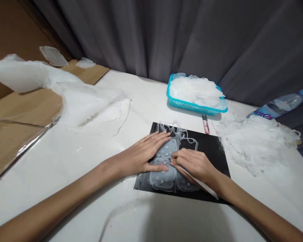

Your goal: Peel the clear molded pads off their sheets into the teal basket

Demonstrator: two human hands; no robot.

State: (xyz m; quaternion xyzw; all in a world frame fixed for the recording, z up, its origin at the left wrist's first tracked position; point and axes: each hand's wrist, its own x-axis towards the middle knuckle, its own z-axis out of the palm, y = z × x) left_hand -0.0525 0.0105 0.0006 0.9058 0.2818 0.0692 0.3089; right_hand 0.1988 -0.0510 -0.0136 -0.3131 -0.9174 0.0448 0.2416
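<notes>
My left hand (151, 151) lies open on a translucent sheet of moulded rounded shapes (161, 175), fingers stretched out and thumb spread. The sheet rests on a black mat (212, 154). Just right of it, my right hand (193, 164) is closed around a slim pale stick-like tool (202, 185), whose rear end points toward me. The tool's tip is hidden by my fingers, close to the seam between the shapes. Thin looped strips of the clear material (188, 136) lie loose along the sheet's far side.
A blue basket (197, 108) piled with translucent pieces stands at the back. Pink-handled thread snips (206, 125) lie before it. A heap of clear scraps (257, 144) and a tilted water bottle (280, 104) are at right. White film (80, 101) and cardboard (10, 144) occupy the left.
</notes>
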